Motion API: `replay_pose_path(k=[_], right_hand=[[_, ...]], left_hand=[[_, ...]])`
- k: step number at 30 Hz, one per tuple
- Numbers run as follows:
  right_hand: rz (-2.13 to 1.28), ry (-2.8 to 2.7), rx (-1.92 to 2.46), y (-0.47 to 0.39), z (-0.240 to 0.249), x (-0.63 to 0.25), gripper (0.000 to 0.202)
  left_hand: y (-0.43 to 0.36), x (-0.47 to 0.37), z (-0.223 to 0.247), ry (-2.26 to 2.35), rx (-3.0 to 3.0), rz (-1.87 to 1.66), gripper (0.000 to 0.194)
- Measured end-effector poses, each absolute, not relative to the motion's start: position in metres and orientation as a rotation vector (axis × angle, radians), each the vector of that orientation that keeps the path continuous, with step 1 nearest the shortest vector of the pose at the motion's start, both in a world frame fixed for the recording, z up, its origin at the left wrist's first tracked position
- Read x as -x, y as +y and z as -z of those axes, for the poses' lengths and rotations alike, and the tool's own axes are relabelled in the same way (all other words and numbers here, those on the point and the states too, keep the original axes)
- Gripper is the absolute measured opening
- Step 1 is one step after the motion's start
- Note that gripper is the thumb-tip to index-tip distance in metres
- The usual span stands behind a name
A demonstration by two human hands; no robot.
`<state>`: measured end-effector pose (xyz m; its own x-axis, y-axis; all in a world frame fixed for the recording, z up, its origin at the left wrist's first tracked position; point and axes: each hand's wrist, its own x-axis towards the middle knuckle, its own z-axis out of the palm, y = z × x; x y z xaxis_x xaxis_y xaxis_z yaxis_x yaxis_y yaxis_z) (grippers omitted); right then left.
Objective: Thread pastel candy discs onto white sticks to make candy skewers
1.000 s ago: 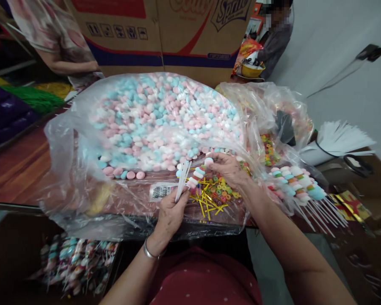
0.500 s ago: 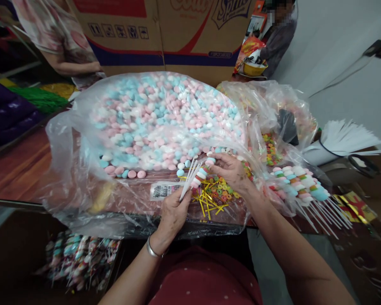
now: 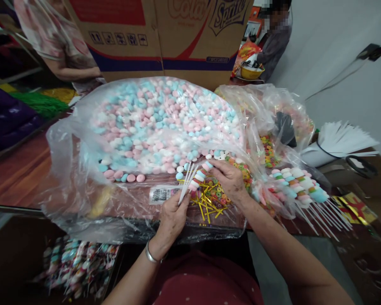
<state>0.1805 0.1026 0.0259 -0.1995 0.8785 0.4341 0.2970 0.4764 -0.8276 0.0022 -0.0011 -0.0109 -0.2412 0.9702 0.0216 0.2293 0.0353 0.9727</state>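
Note:
My left hand (image 3: 174,212) is closed round several white sticks (image 3: 186,180) and the base of a skewer of pink, white and blue candies (image 3: 198,178). My right hand (image 3: 229,178) pinches the top of that skewer. Gold twist ties (image 3: 206,206) and ring-shaped gummies (image 3: 221,197) lie just below and beside the hands. Behind them spreads a large clear plastic bag of pastel candies (image 3: 165,114), with a few loose ones at its near edge.
Finished skewers (image 3: 300,184) lie at the right, near a container of white sticks (image 3: 317,153). A cardboard box (image 3: 130,55) stands behind. Wrapped skewers (image 3: 79,262) fill a box at lower left. Two people are beyond the table.
My right hand has moved slightly down and left along the skewer, and the candies at its top now sit against the others. The whole view has shifted a little.

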Motion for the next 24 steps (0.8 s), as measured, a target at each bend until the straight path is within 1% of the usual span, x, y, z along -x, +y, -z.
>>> replay_pose_path(k=[5,12,14,20,24], right_hand=[[-0.8,-1.796,0.868,0.109,-0.027,-0.183,0.025],[-0.875,-1.73,0.895,0.103,-0.022,-0.181,0.023],[-0.844,-1.717,0.909,0.099,-0.021,-0.178,0.024],[-0.601,-1.871,0.897,0.094,-0.017,-0.173,0.027],[-0.551,-1.93,0.898,0.094,-0.017,-0.174,0.029]], left_hand=[[0.0,-0.002,0.007,1.524,-1.214,-1.273,0.029],[-0.001,-0.003,-0.001,1.522,-1.13,-1.261,0.031],[0.0,-0.003,-0.004,1.509,-1.137,-1.257,0.029],[0.0,-0.001,0.0,1.488,-1.114,-1.262,0.027],[0.001,-0.001,0.002,1.47,-1.082,-1.274,0.027]])
